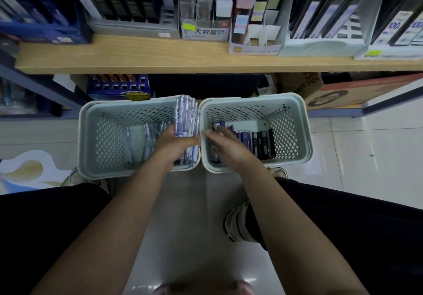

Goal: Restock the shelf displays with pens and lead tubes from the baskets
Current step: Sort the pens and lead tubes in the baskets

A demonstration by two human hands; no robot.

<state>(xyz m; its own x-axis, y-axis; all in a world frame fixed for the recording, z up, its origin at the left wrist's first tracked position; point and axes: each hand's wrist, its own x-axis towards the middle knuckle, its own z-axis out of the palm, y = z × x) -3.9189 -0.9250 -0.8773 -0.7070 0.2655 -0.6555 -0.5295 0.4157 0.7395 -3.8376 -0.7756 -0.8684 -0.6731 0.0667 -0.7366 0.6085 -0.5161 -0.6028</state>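
Note:
Two pale green perforated baskets stand side by side on the floor. Over the left basket, my left hand grips a bundle of clear pens with white and purple parts, standing upright. A few more clear pens lie on that basket's bottom. In the right basket, dark lead tubes lie in a row. My right hand reaches down into its left side, fingers on the tubes there; whether it holds one is hidden.
Above the baskets runs a wooden shelf carrying display boxes: a clear pen display with a yellow sticker, a white compartment box and dark packs at left and right. A blue crate and cardboard box sit below. My shoe rests on the tiled floor.

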